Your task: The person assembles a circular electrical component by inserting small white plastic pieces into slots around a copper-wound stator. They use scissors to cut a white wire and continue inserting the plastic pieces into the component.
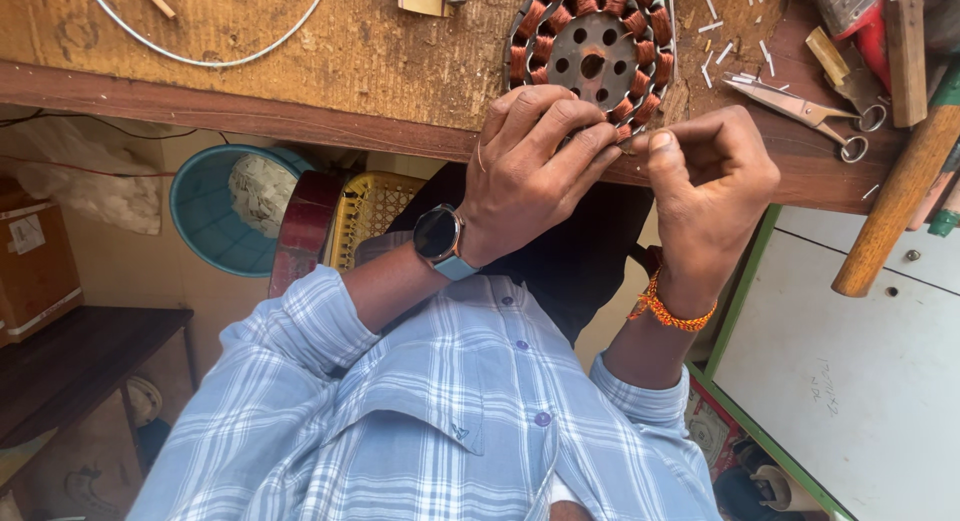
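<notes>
A round motor stator (595, 49) with copper-wound coils around a grey holed hub lies on the wooden workbench (330, 61). My left hand (535, 166), with a watch on its wrist, has its fingers closed over the stator's near edge. My right hand (705, 186), with an orange thread band on the wrist, pinches something small at the same edge, thumb against fingers. What it pinches is too small to tell. The fingertips of both hands meet at the coils nearest me.
Scissors (800, 109) lie on the bench right of the stator, with small white strips (715, 26) scattered near them. A wooden hammer handle (895, 206) slants at the right. A wire loop (205, 51) lies at left. Below are a blue tub (215, 226) and a yellow basket (365, 211).
</notes>
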